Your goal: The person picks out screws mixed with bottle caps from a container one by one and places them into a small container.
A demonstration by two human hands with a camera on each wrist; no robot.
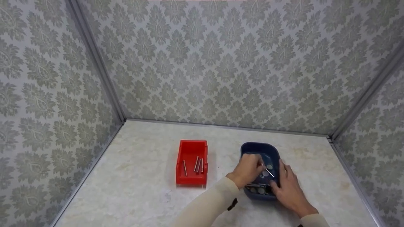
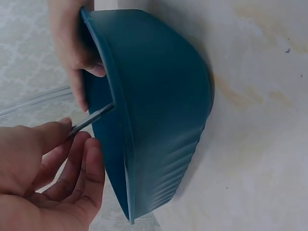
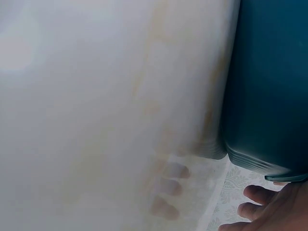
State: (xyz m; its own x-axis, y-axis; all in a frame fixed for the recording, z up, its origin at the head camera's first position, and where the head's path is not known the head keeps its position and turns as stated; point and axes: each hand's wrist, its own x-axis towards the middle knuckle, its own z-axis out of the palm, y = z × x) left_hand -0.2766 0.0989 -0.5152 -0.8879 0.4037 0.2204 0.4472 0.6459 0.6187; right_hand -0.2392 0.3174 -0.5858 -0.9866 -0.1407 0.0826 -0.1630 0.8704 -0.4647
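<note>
My left hand [image 1: 247,170] reaches over the blue tub [image 1: 257,145] and pinches a thin metal rod [image 1: 269,172] between thumb and fingertips. The left wrist view shows the rod [image 2: 94,118] slanting from my fingers toward the tub's rim. At the tub's right side, my right hand [image 1: 290,190] holds the rim, thumb on the inside and fingers along the outer wall. More thin metal pieces [image 1: 257,185] lie at the tub's near end, partly hidden. Pale round spots show on its floor. In the right wrist view the tub's wall [image 3: 269,86] hides part of that hand.
Left of the tub stands a red bin [image 1: 191,180] with several metal rods [image 1: 185,168] lying in it. Both containers stand on a pale marbled table [image 1: 142,176]. Patterned panels [image 1: 202,63] rise behind it and at both sides.
</note>
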